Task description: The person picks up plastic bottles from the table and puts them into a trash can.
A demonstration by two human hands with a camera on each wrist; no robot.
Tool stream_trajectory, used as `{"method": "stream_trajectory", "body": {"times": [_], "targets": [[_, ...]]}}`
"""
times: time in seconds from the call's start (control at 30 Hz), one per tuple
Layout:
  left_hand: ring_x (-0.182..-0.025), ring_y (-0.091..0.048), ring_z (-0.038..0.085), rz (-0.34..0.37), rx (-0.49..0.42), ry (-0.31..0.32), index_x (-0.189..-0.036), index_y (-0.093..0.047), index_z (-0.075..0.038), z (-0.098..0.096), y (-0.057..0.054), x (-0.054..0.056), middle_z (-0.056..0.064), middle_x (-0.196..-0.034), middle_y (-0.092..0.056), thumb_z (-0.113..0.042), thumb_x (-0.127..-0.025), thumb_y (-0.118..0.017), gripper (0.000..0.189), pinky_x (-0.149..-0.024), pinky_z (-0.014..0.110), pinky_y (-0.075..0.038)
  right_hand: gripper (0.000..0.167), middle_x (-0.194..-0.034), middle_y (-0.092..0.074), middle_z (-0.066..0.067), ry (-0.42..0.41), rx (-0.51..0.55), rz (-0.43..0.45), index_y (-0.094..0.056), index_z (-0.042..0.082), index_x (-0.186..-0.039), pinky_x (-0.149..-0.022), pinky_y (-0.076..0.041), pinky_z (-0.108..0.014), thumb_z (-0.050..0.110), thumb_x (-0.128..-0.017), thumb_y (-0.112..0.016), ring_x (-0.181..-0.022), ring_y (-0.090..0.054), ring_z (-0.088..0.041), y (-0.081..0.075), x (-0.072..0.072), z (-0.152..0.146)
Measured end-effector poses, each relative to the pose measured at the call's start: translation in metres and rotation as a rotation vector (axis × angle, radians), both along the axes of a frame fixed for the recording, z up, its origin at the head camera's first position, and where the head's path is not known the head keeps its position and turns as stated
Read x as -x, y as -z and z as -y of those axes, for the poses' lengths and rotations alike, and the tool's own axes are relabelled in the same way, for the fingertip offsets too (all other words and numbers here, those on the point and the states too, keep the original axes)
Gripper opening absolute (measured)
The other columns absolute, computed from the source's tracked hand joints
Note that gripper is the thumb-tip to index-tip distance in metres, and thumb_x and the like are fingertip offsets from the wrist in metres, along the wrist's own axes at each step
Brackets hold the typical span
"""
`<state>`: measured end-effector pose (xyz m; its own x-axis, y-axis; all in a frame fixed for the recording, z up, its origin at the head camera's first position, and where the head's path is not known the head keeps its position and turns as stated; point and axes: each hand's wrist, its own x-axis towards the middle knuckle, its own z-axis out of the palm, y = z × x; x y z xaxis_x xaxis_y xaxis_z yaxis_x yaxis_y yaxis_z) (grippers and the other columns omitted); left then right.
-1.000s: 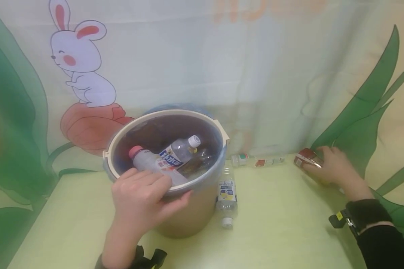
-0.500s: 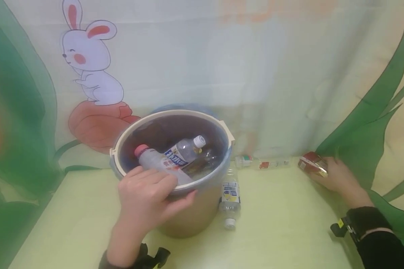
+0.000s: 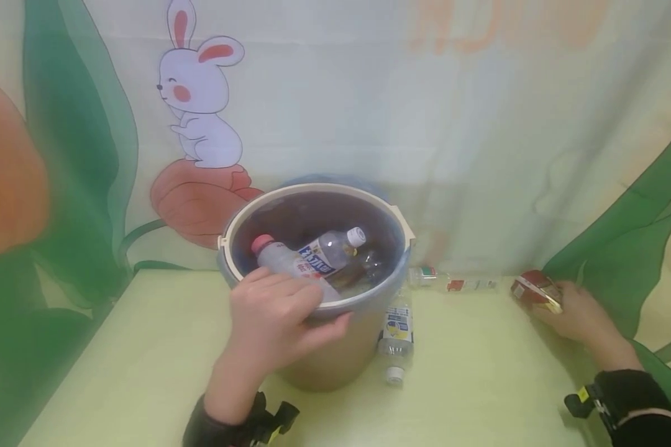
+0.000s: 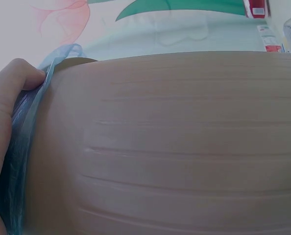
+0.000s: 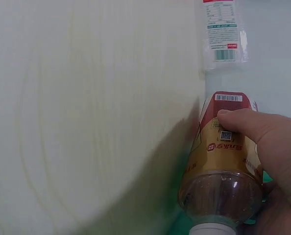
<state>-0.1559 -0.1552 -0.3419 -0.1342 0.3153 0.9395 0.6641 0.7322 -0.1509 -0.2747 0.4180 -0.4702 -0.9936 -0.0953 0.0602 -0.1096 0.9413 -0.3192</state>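
At the back edge of the table [image 3: 481,379], toward the right, right hand [image 3: 580,315] grips red-gold bottle [image 5: 219,152]; left hand [image 3: 279,316] clamps bin rim [image 3: 402,225]. Already inside: several bottles [image 3: 320,256]. Outstanding, apparently: white-capped bottle [image 3: 397,329], clear labelled item [image 3: 463,285].

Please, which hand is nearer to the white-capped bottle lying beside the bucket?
Left: the left hand grips the bucket rim, just left of the white-capped bottle; the right hand, holding another bottle, is farther, to its right.

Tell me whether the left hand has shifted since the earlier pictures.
No: in the head view, the left hand grips the same stretch of bucket rim.
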Motion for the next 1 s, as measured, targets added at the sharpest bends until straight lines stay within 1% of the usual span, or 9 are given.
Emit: {"method": "stream_trajectory", "body": {"times": [0.23,0.33,0.4,0.43,0.57,0.7,0.83,0.93,1.0], "targets": [[-0.045,-0.038,0.013,0.011,0.022,-0.022,-0.063,-0.045,-0.02,-0.003,0.003,0.001,-0.008,-0.056,-0.04,-0.054,-0.094,-0.065,0.051,-0.052,0.035,-0.036,0.088,-0.117,-0.058,-0.039,0.024,0.024,0.001,-0.038,-0.023,-0.143,-0.073,-0.056,-0.055,0.045,-0.1,-0.074,-0.097,-0.063,-0.048,-0.025,-0.007,0.006],[-0.045,-0.036,0.013,0.022,0.032,-0.031,-0.063,-0.044,-0.02,-0.003,0.004,0.002,-0.008,-0.055,-0.039,-0.055,-0.094,-0.065,0.051,-0.051,0.034,-0.035,0.085,-0.117,-0.058,-0.038,0.017,0.035,-0.006,-0.038,-0.022,-0.144,-0.07,-0.057,-0.051,0.046,-0.103,-0.068,-0.096,-0.063,-0.046,-0.041,-0.01,0.014],[-0.045,-0.036,0.013,0.029,0.038,-0.037,-0.063,-0.044,-0.02,-0.003,0.004,0.002,-0.009,-0.055,-0.038,-0.055,-0.094,-0.064,0.051,-0.051,0.034,-0.034,0.08,-0.117,-0.06,-0.037,0.011,0.051,-0.014,-0.042,-0.021,-0.143,-0.069,-0.056,-0.049,0.046,-0.106,-0.063,-0.094,-0.064,-0.044,-0.054,-0.012,0.021],[-0.044,-0.035,0.013,0.032,0.039,-0.04,-0.063,-0.044,-0.02,-0.002,0.004,0.002,-0.009,-0.055,-0.037,-0.055,-0.094,-0.064,0.051,-0.051,0.034,-0.034,0.076,-0.116,-0.062,-0.035,0.005,0.066,-0.02,-0.045,-0.019,-0.141,-0.068,-0.056,-0.049,0.046,-0.106,-0.062,-0.093,-0.064,-0.043,-0.062,-0.012,0.026],[-0.044,-0.035,0.013,0.036,0.041,-0.039,-0.062,-0.044,-0.02,-0.002,0.002,0.002,-0.009,-0.055,-0.037,-0.053,-0.094,-0.065,0.051,-0.051,0.034,-0.033,0.078,-0.119,-0.061,-0.035,0.003,0.083,-0.045,-0.044,-0.018,-0.145,-0.067,-0.056,-0.047,0.05,-0.108,-0.057,-0.094,-0.064,-0.044,-0.096,-0.016,0.044],[-0.045,-0.036,0.013,0.038,0.036,-0.039,-0.062,-0.043,-0.019,-0.001,0.0,0.004,-0.009,-0.055,-0.038,-0.052,-0.094,-0.065,0.05,-0.051,0.034,-0.033,0.089,-0.128,-0.055,-0.036,-0.013,0.086,-0.065,-0.031,-0.017,-0.155,-0.067,-0.057,-0.044,0.052,-0.107,-0.059,-0.102,-0.061,-0.046,-0.136,-0.018,0.07],[-0.045,-0.037,0.014,0.04,0.03,-0.042,-0.063,-0.044,-0.019,0.0,-0.001,0.005,-0.008,-0.055,-0.039,-0.051,-0.093,-0.066,0.049,-0.051,0.034,-0.033,0.083,-0.127,-0.056,-0.03,-0.046,0.115,-0.092,-0.034,-0.009,-0.155,-0.064,-0.056,-0.041,0.05,-0.105,-0.064,-0.101,-0.06,-0.043,-0.177,-0.019,0.101],[-0.045,-0.038,0.014,0.029,0.023,-0.033,-0.063,-0.045,-0.019,0.0,0.0,0.006,-0.007,-0.055,-0.04,-0.051,-0.093,-0.067,0.049,-0.051,0.035,-0.033,0.08,-0.125,-0.058,-0.024,-0.078,0.143,-0.118,-0.036,-0.003,-0.156,-0.064,-0.057,-0.041,0.049,-0.104,-0.068,-0.1,-0.061,-0.04,-0.202,-0.019,0.125],[-0.045,-0.038,0.014,0.02,0.017,-0.028,-0.063,-0.045,-0.019,0.0,0.001,0.007,-0.007,-0.055,-0.041,-0.051,-0.094,-0.067,0.049,-0.051,0.035,-0.034,0.084,-0.127,-0.057,-0.022,-0.099,0.152,-0.131,-0.034,0.0,-0.16,-0.065,-0.058,-0.041,0.051,-0.103,-0.069,-0.101,-0.06,-0.038,-0.218,-0.02,0.142]]}}
